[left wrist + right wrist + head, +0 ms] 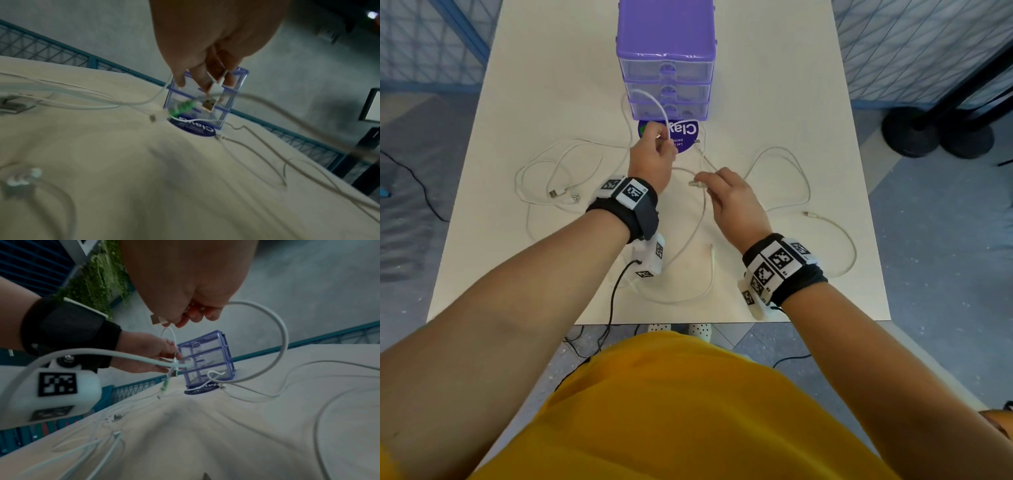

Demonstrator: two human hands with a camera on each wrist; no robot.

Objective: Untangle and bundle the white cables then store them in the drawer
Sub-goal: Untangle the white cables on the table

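**Untangle step in hand, nothing bundled or stored yet**

Landmark: the purple drawer unit [666, 58] at the far middle of the desk [774, 85].

- Left and nearer you from the unit: a loose heap of white cables [558, 171] flat on the desk, two USB plugs [565, 196] at its near edge. Untouched.
- Just in front of the unit: your left hand [652, 154] is raised, its grip pinching a USB-A plug [209, 104] with a cable loop arcing up across the drawer fronts.
- Right of that, nearer you: your right hand [732, 202] has its grip closed on another plug [693, 184], cable trailing off to the right loops [784, 178].
- All three drawers look shut.

Judgement: you're separating one cable from the rest. Can't tell whether both plugs belong to the same cable. Next: draw the hands apart, lift the run free of the crossings, then coil.

Writing: the round blue sticker [681, 137] under the unit's front reads "Clay", upside down to you. Smaller print is illegible.
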